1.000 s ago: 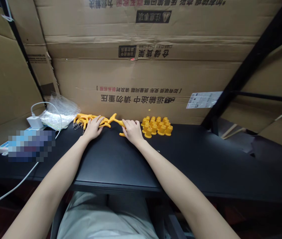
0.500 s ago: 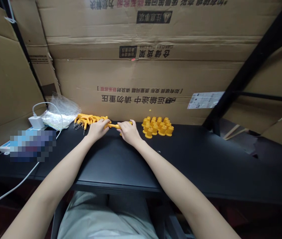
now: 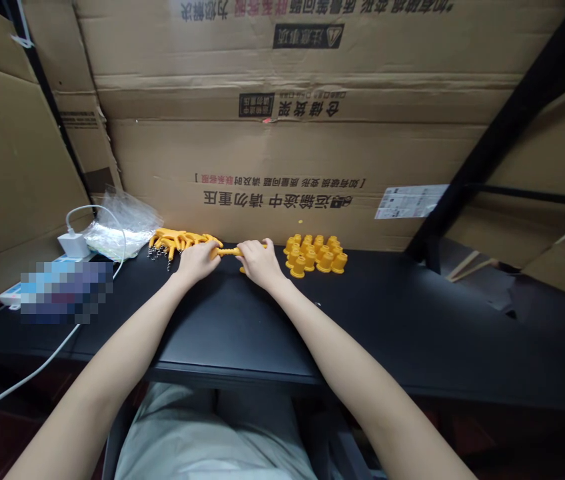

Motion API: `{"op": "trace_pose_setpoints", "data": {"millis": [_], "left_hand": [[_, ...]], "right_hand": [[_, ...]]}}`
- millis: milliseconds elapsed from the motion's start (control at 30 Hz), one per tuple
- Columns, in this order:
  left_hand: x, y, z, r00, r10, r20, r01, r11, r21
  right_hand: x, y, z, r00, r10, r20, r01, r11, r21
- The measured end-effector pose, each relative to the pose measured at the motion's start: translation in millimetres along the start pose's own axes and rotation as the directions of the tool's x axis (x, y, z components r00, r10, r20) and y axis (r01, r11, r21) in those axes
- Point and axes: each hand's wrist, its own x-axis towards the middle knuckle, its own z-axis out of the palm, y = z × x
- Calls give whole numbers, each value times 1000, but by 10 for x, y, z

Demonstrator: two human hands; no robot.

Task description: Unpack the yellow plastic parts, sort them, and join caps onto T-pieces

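Observation:
Both hands rest at the far side of a black table. My left hand and my right hand are closed on the two ends of one yellow plastic piece, held level between them. Just left of my left hand lies a pile of yellow branched plastic pieces with small metal chains. To the right of my right hand stands a cluster of several small yellow cup-shaped parts. Another bit of yellow plastic shows under my right hand.
Cardboard sheets wall in the table at the back and left. A clear plastic bag, a white charger with its cable and a power strip lie at the left. A black metal frame slants at the right.
One yellow piece was lifted off the pile. My hands came closer together, and both now grip that single piece by its ends.

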Motion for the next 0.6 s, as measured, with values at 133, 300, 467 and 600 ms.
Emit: {"op": "trace_pose_setpoints", "data": {"millis": [133,300,467,600], "left_hand": [[-2,22,-5,1000,-15,-9,15,1000,7],[-3,19,-6,1000,-14,-12,15,1000,10],[-7,42,0,1000,-15,5,15,1000,0],[-10,24,2,1000,-27,6,27,1000,-9]], "right_hand": [[28,-11,-53,1000,29,0,-29,1000,-10],[36,-20,-43,1000,21,3,-21,999,-38],[44,-25,-55,999,33,12,-32,996,-88],[22,47,-63,997,74,-36,-77,993,-90]]}}
